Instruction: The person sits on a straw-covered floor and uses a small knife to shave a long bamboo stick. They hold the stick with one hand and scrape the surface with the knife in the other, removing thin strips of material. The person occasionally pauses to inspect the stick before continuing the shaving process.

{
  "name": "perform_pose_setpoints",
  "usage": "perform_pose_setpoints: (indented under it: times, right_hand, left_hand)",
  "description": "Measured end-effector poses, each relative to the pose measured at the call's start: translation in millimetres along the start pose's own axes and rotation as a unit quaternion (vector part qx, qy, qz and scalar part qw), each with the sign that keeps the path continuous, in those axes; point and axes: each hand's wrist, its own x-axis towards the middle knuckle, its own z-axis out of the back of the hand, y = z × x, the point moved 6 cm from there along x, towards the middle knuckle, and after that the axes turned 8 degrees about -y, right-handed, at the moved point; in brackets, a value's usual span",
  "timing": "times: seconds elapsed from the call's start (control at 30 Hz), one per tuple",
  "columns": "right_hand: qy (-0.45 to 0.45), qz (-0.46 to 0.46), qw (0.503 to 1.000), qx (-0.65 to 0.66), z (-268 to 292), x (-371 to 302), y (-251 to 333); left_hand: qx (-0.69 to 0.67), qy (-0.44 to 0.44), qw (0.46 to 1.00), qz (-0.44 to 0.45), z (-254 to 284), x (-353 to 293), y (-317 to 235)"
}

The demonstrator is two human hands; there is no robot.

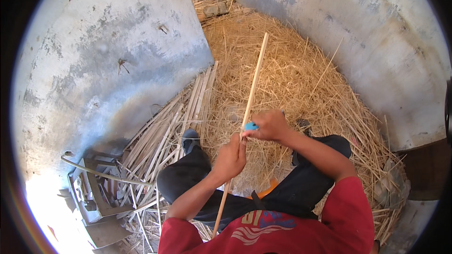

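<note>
A long pale bamboo strip slants across the middle, from the straw down toward my lap. My left hand is closed round it a little below its middle. Just above, my right hand grips a blue-handled tool, with its blue end against the strip. The fingers cover most of the tool, and its blade, if any, cannot be made out. My two hands are close together, the right thumb near the left fingertips.
Shavings cover the floor ahead. Split strips lie piled at the left beside a grey metal frame with a cable. Stained walls stand on both sides. Bricks lie at the far end. Something orange is between my legs.
</note>
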Motion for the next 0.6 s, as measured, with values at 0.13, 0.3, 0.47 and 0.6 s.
perform_pose_setpoints:
  times: [0.13, 0.3, 0.47, 0.6]
  right_hand:
    - [-0.001, -0.01, 1.0, -0.024, 10, 16, -19]
    - [-0.038, 0.009, 0.998, -0.042, 5, 23, -33]
    - [0.002, -0.133, 0.988, -0.074, 8, 27, -82]
    - [0.004, -0.064, 0.997, -0.047, 2, 11, -41]
  left_hand:
    - [0.038, 0.011, 0.999, 0.01, 0, 4, -4]
    - [0.052, -0.002, 0.999, 0.002, 1, 11, -6]
    - [0.046, 0.016, 0.999, -0.007, -3, 9, -10]
    - [0.047, 0.012, 0.999, -0.017, 0, 6, -9]
